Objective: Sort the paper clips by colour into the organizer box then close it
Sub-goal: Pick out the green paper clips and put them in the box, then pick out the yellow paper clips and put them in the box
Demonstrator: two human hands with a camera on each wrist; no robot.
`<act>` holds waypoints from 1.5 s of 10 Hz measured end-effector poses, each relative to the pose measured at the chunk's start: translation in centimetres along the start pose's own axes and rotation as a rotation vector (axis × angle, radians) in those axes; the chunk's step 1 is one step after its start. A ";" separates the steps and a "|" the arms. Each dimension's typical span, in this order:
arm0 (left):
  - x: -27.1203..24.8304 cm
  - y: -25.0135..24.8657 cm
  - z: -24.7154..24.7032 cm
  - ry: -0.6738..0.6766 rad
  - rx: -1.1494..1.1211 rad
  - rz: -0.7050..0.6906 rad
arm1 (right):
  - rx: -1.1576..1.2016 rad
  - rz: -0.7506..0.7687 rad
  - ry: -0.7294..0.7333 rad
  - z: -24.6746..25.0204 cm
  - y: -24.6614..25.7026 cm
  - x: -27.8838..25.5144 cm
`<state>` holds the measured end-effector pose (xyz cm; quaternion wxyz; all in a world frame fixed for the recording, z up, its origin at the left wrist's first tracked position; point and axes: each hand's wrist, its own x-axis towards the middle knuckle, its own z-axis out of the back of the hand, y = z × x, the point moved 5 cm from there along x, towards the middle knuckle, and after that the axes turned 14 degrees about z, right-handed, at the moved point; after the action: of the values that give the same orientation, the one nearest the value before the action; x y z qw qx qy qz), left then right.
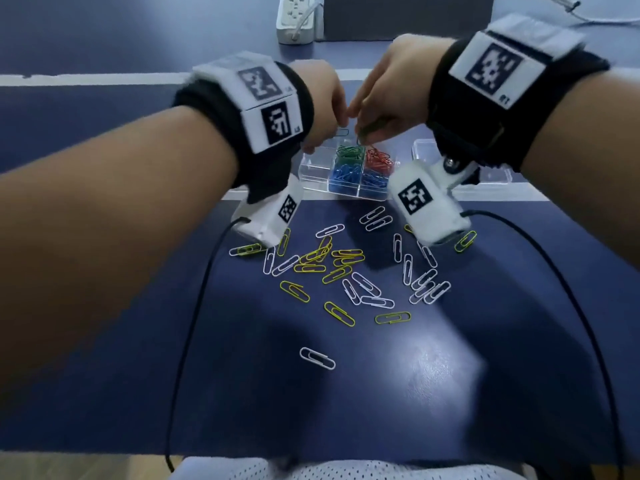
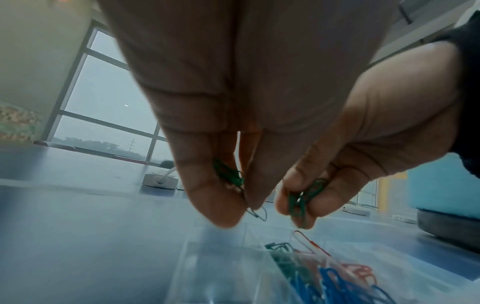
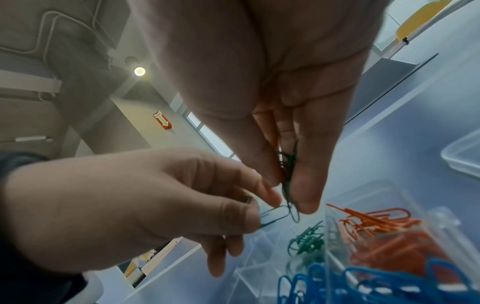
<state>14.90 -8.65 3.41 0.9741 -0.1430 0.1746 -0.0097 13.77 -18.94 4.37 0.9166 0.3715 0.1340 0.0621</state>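
**Both hands stuck on tangled green clips**

Left hand (image 1: 325,98) pinches a green paper clip (image 3: 275,216) hooked to the green bunch (image 3: 288,174) clamped in the right hand (image 1: 391,95), right above the clear organizer box (image 1: 313,174). Yellow clips (image 1: 346,256) and white clips (image 1: 424,284) lie loose on the blue counter (image 1: 450,393).

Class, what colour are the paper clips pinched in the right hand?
Green: the right hand pinches green paper clips, clearest in the right wrist view.
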 end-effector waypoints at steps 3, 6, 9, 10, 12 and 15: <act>-0.6 -0.7 -0.3 0.066 -0.163 0.037 | 0.021 -0.071 -0.044 0.2 0.2 -0.3; -1.0 -1.4 0.0 0.030 -0.206 0.027 | 0.062 -0.025 -0.035 -0.1 0.3 -0.1; -1.0 -0.9 -0.4 -0.065 -0.082 -0.065 | -0.053 -0.032 -0.059 0.1 -0.5 -1.5; -1.4 -0.8 -0.4 -0.095 -0.013 -0.073 | -0.242 0.013 -0.040 -0.2 -0.4 -1.7; -2.0 -0.5 -0.5 -0.078 -0.039 -0.084 | -0.434 0.093 0.071 -1.0 -0.9 -1.1; -2.4 0.6 -1.1 -0.075 -0.055 -0.137 | -0.531 0.169 0.119 -1.3 -0.6 -1.5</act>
<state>12.30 -8.23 3.09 0.9727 -0.1816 0.1282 -0.0663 11.97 -18.84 3.39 0.9639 0.1242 0.1351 0.1929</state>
